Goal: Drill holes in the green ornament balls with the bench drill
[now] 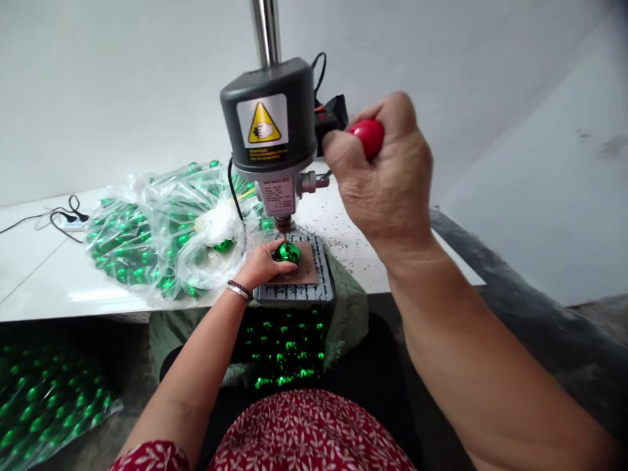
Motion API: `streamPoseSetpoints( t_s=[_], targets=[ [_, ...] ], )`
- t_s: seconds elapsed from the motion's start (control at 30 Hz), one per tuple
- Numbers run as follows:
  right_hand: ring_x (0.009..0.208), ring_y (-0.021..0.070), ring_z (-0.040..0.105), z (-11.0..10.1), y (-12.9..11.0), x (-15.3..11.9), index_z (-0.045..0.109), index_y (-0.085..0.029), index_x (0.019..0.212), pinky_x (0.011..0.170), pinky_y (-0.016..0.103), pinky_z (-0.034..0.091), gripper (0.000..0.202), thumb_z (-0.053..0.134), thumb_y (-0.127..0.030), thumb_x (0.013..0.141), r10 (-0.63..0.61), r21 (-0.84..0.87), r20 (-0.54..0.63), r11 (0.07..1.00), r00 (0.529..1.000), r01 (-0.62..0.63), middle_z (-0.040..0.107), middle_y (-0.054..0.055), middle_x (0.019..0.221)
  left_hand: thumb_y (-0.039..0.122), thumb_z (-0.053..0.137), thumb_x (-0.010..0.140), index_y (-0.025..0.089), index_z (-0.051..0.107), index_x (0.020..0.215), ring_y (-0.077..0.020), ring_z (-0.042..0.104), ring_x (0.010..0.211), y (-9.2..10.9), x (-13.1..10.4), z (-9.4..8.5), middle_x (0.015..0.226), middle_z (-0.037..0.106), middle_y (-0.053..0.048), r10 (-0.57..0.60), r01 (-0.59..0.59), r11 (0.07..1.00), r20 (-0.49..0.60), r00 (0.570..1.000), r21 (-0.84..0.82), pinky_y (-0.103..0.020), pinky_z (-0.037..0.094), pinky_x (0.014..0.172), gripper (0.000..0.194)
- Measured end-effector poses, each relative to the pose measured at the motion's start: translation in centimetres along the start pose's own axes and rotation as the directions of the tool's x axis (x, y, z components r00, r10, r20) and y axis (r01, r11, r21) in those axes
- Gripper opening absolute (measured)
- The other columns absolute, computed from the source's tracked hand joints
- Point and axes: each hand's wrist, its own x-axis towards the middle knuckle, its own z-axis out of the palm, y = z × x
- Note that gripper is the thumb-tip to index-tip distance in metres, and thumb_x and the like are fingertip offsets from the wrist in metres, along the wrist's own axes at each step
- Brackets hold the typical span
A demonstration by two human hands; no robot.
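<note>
A small bench drill press [267, 118] stands in front of me, its bit [285, 238] down at the top of a shiny green ball [288, 252]. My left hand [263, 264] has thumb and fingers around this ball from the left, holding it on a brown board [307, 265] that lies on the grey drill base [321, 288]. Raised at the right of the machine, my right hand [390, 170] is closed around the red knob [367, 136] of the feed lever. Whether the bit has entered the ball I cannot tell.
A clear plastic bag [147, 229] of green balls lies on the white table [363, 261], left of the drill. Dark shavings are scattered to its right. More green balls [287, 353] sit below the table edge, and another bag [49, 399] is at lower left. A power strip [73, 224] lies far left.
</note>
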Motion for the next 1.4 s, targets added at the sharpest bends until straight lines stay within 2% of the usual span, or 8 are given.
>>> streamPoseSetpoints(
  t_s=[0.1,0.17,0.4,0.73,0.97,1.13,1.4],
  targets=[
    [0.063,0.0017,0.04,-0.1,0.5,-0.8,0.047,-0.018,0.082,0.07,0.021,0.039,0.027,0.056,-0.044,0.084,-0.04,-0.018,-0.025,0.999,0.999,0.04,0.045,-0.007,0.071,0.035,0.08,0.063,0.02,0.066,0.126,-0.0275,0.068,0.095,-0.3,0.0,0.3,0.1,0.074,-0.004,0.026,-0.026,1.0,-0.011,1.0,0.012,-0.042,0.052,0.092,0.066],
    [0.061,0.001,0.038,-0.2,0.5,-1.1,0.047,-0.018,0.08,0.067,0.02,0.038,0.03,0.056,-0.045,0.085,-0.054,-0.046,-0.04,0.998,0.998,0.052,0.043,-0.007,0.067,0.035,0.08,0.064,0.021,0.066,0.127,-0.0279,0.068,0.097,-0.6,-0.1,0.5,0.104,0.074,-0.005,0.041,-0.041,0.999,-0.017,0.999,0.016,-0.042,0.052,0.093,0.066],
    [0.059,0.0022,0.038,-0.1,0.4,-2.3,0.047,-0.017,0.076,0.063,0.022,0.036,0.021,0.053,-0.034,0.086,-0.101,-0.128,-0.087,0.988,0.991,0.089,0.045,-0.007,0.064,0.033,0.08,0.066,0.02,0.064,0.131,-0.0303,0.065,0.109,-0.4,-0.4,0.7,0.118,0.071,-0.009,0.056,-0.053,0.996,-0.036,0.998,0.067,-0.043,0.05,0.099,0.068],
    [0.06,0.0034,0.042,0.1,0.8,-3.2,0.05,-0.018,0.073,0.064,0.024,0.041,0.02,0.056,-0.036,0.08,-0.072,-0.182,-0.158,0.982,0.985,0.043,0.049,-0.006,0.066,0.031,0.083,0.064,0.02,0.065,0.129,-0.0303,0.065,0.109,-1.1,-0.3,1.2,0.119,0.071,-0.009,0.082,-0.08,0.996,-0.068,0.994,0.032,-0.043,0.049,0.103,0.068],
    [0.056,0.0015,0.042,0.3,1.9,-4.2,0.053,-0.016,0.074,0.059,0.018,0.038,0.016,0.056,-0.03,0.08,-0.218,-0.294,-0.201,0.943,0.955,0.153,0.049,-0.006,0.062,0.031,0.08,0.068,0.022,0.063,0.131,-0.026,0.065,0.111,-0.8,-0.4,1.1,0.119,0.071,-0.007,0.079,-0.075,0.994,-0.045,0.996,0.08,-0.039,0.048,0.104,0.066],
    [0.062,0.0025,0.05,0.5,2.7,-5.6,0.056,-0.016,0.078,0.061,0.017,0.041,0.017,0.058,-0.032,0.082,-0.22,-0.287,-0.229,0.946,0.948,0.151,0.057,-0.004,0.069,0.03,0.08,0.067,0.021,0.064,0.129,-0.0247,0.065,0.112,-1.1,-0.4,1.3,0.119,0.072,-0.005,0.095,-0.092,0.995,-0.049,0.994,0.049,-0.037,0.048,0.104,0.064],
    [0.069,0.0037,0.053,1.0,3.8,-6.8,0.056,-0.017,0.081,0.068,0.019,0.044,0.015,0.061,-0.031,0.083,-0.187,-0.2,-0.265,0.97,0.946,0.136,0.058,-0.003,0.074,0.029,0.081,0.067,0.02,0.062,0.132,-0.0262,0.064,0.115,-1.2,-0.3,1.3,0.124,0.071,-0.006,0.09,-0.088,0.996,-0.05,0.995,0.032,-0.038,0.048,0.105,0.069]
  ],
)
